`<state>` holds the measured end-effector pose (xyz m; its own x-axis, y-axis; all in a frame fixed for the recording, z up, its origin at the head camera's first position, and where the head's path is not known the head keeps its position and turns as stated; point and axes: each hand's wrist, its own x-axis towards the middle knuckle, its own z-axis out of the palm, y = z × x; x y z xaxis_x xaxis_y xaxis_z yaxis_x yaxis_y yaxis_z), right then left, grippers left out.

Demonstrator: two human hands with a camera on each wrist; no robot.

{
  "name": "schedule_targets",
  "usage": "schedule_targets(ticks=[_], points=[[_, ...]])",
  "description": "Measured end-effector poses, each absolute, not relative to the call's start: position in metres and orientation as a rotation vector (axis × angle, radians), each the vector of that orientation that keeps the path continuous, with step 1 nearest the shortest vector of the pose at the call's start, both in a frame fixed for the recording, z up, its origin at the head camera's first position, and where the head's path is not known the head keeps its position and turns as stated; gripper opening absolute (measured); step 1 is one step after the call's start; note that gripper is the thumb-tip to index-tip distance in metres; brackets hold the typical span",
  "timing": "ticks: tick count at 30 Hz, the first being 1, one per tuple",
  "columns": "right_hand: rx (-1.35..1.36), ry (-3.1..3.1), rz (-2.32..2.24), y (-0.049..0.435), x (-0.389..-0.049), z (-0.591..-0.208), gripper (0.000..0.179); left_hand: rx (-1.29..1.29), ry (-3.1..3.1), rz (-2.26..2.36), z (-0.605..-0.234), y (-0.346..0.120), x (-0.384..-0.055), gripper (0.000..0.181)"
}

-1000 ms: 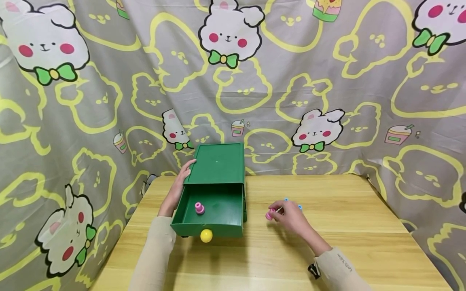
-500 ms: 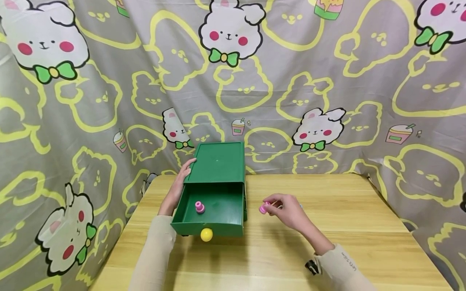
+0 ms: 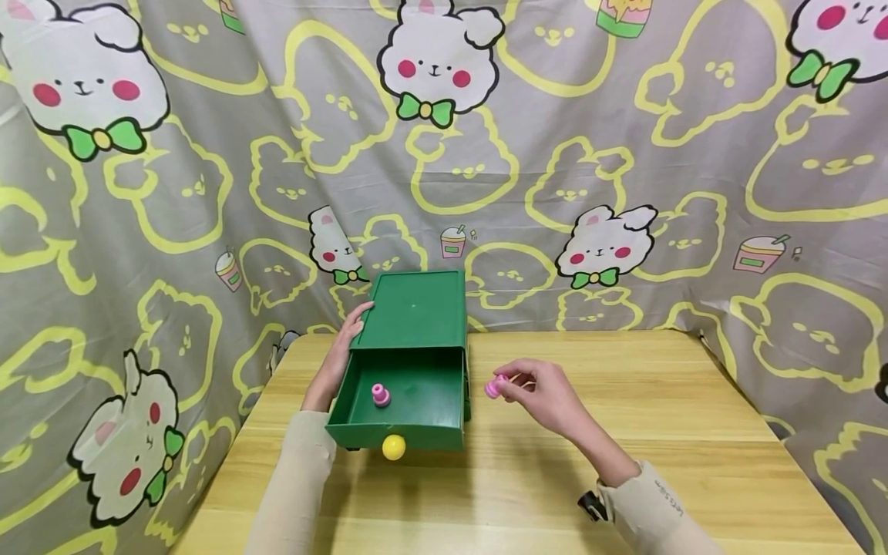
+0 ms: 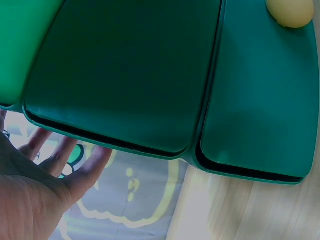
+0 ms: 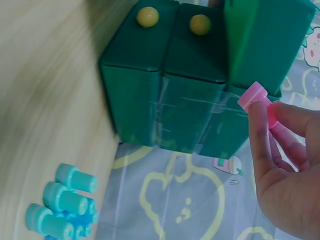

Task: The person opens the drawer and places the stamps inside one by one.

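Observation:
A green drawer cabinet (image 3: 416, 308) stands on the table with its top drawer (image 3: 423, 408) pulled out. Inside that drawer, a stepped pink peg (image 3: 380, 396) stands upright. My left hand (image 3: 338, 358) rests against the cabinet's left side, fingers extended; the left wrist view shows the fingers (image 4: 92, 167) along the cabinet's edge. To the right of the drawer, my right hand (image 3: 548, 397) pinches another pink peg (image 3: 494, 387) between thumb and fingers, above the table. The right wrist view shows this peg (image 5: 253, 96) tilted, near the cabinet but apart from it.
Several stepped light-blue pegs (image 5: 65, 197) stand on the table in the right wrist view. A yellow knob (image 3: 394, 447) sticks out from the open drawer's front. Two lower drawers with yellow knobs (image 5: 148, 17) are closed. A patterned curtain (image 3: 499, 169) hangs behind the table (image 3: 624, 370).
My right hand has lifted the pink peg off the table and carried it left, nearer the drawer. The left hand and the drawer stay where they were.

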<state>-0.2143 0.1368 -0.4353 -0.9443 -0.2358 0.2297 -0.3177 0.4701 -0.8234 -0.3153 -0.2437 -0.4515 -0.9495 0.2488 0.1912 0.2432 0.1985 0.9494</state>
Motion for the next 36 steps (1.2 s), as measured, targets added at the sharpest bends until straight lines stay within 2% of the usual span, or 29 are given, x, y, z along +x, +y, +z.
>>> schedule_targets(ticks=[11, 25, 36], points=[[0.507, -2.487, 1.534, 0.137, -0.212, -0.413, 0.023, 0.500, 2.435, 1.928, -0.451, -0.243, -0.316, 0.055], [0.644, -2.344, 1.680, 0.101, -0.205, -0.393, 0.025, 0.494, 2.442, 1.924, -0.453, -0.243, -0.316, 0.055], [0.763, -2.323, 1.616, 0.073, -0.209, -0.388, 0.019, 0.481, 2.448, 1.914, -0.452, -0.243, -0.314, 0.055]])
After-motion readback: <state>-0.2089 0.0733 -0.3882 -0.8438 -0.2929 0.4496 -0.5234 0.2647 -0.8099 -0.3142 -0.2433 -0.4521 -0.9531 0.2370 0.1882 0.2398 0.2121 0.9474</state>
